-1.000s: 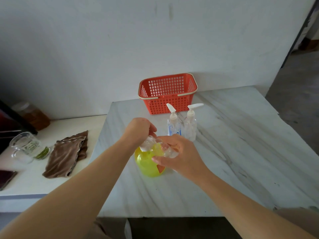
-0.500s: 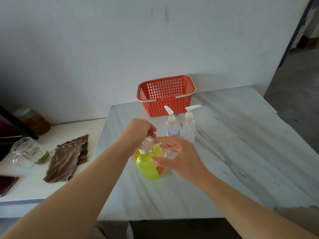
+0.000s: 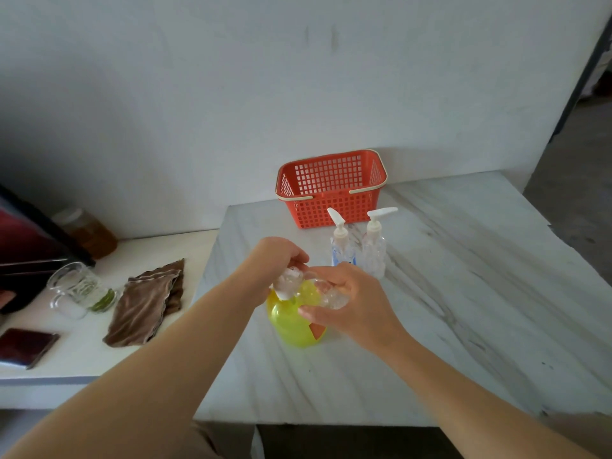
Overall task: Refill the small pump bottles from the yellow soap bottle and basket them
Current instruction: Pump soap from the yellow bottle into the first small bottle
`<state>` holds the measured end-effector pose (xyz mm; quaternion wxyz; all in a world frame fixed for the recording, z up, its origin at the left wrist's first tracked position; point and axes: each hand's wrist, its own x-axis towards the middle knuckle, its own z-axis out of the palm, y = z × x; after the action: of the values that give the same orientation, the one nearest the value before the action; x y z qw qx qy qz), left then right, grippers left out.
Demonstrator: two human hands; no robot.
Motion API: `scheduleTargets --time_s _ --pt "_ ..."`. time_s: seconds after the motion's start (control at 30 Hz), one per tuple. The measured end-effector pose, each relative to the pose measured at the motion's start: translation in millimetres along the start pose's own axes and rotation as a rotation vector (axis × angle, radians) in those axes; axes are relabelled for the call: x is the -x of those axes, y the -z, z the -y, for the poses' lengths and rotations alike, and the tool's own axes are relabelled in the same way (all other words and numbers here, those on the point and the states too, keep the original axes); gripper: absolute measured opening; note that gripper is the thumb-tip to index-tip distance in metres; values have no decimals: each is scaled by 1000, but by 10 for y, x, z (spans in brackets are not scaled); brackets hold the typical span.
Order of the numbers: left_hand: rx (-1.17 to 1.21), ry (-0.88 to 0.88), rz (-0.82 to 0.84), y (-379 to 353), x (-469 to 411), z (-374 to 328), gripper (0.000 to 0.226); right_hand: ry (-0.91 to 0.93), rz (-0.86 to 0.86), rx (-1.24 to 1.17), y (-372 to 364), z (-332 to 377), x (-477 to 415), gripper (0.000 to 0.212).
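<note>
Both left hand and right hand still grip small pump bottle.

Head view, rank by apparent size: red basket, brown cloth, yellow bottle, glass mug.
1. red basket
2. brown cloth
3. yellow bottle and glass mug: look alike; the bottle is partly hidden, so unranked.

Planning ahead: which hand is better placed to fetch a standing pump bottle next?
Probably right: the right hand is just in front of the two standing pump bottles; the left hand is farther left, over the yellow bottle.
</note>
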<state>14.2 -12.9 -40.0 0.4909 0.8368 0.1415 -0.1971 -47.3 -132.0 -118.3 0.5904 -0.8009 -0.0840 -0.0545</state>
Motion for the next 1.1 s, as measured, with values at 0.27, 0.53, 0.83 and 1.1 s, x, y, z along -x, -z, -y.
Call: scheduleTargets --time_s 0.27,0.53,0.83,1.1 --pt "-181 -108 -17 -58 -58 -5 33 -9 -11 -44 -26 -46 43 39" --pt "-172 -121 -18 -49 -97 18 31 -2 -11 -51 -57 -77 31 38" --pt "-140 -66 -8 -36 -131 -23 26 11 -11 -58 -45 -56 15 39" --pt "-130 -146 -57 -36 -183 116 27 0 -32 -65 -90 -120 62 37"
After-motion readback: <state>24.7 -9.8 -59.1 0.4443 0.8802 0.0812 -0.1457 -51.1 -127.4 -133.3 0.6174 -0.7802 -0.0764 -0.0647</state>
